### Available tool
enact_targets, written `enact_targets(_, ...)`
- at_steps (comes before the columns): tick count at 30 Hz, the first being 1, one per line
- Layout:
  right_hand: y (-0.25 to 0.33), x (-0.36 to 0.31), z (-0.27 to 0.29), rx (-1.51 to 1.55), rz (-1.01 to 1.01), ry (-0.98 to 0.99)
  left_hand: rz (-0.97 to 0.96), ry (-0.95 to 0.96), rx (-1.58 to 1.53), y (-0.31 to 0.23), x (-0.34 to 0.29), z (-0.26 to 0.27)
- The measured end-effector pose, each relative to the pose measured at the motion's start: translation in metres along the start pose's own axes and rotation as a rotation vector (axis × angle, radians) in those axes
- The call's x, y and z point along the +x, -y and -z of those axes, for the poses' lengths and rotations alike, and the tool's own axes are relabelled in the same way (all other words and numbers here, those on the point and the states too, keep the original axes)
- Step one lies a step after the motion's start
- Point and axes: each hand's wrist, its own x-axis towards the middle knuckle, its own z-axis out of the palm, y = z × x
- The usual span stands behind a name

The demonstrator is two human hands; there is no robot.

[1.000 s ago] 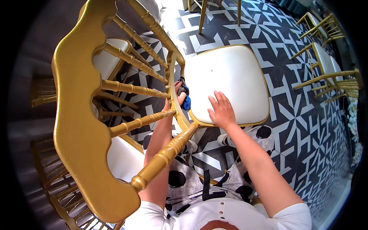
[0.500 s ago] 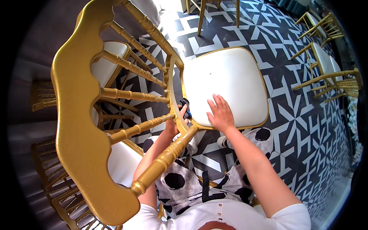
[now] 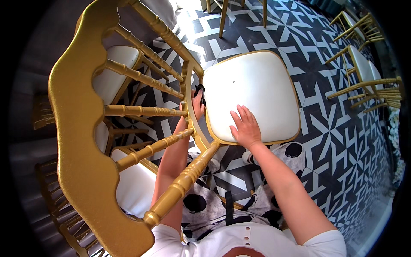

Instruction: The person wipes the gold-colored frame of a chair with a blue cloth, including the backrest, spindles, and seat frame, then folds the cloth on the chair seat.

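Two hands work the chair [image 3: 85, 141]: right hand [image 3: 245, 128] flat and open on the cushion [image 3: 257, 85], left hand [image 3: 198, 103] pinching a dark strap [image 3: 200, 91], which may slip if the cushion shifts

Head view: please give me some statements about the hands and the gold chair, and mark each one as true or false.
1. The right hand lies flat on the white seat cushion. True.
2. The left hand reaches between the spindles of the gold chair back. True.
3. The floor is plain grey carpet. False: it has a black and white geometric pattern.
4. The right hand grips a chair leg. False: its fingers are spread open on the cushion.
5. The left hand holds something small and dark at the rear edge of the seat. True, though what it is cannot be told.
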Motion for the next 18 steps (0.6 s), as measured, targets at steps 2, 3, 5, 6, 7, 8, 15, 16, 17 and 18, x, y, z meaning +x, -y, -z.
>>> enact_targets(2,-0.001,0.001,-0.001,-0.011,-0.009,-0.005,-0.023,-0.018,0.017,-0.004,-0.007,0.000)
enact_targets(3,-0.002,0.001,-0.001,-0.013,-0.012,-0.004,-0.035,-0.028,0.025,-0.007,-0.015,0.000)
enact_targets(5,0.002,0.001,-0.001,-0.004,0.004,-0.002,-0.099,-0.078,-0.005,-0.011,-0.043,0.012)
enact_targets(6,-0.003,0.000,-0.002,-0.019,-0.009,0.000,-0.151,-0.043,-0.049,-0.014,-0.053,0.006)
enact_targets(7,0.006,0.003,0.000,0.000,0.018,0.001,-0.163,-0.016,-0.059,-0.007,-0.077,0.014)
enact_targets(8,0.004,0.002,0.000,-0.010,0.011,0.003,-0.227,-0.035,-0.110,-0.007,-0.089,0.013)
enact_targets(15,-0.001,0.002,-0.001,0.012,0.014,-0.035,-0.322,0.145,-0.104,-0.015,-0.121,0.017)
enact_targets(16,0.001,0.002,-0.002,0.007,0.018,-0.028,-0.285,0.171,-0.090,-0.009,-0.126,0.003)
enact_targets(17,0.001,0.002,-0.003,-0.002,0.017,-0.018,-0.280,0.159,-0.045,-0.007,-0.127,-0.002)
enact_targets(18,0.001,0.002,-0.003,-0.004,0.020,-0.020,-0.275,0.146,0.000,-0.006,-0.127,-0.007)
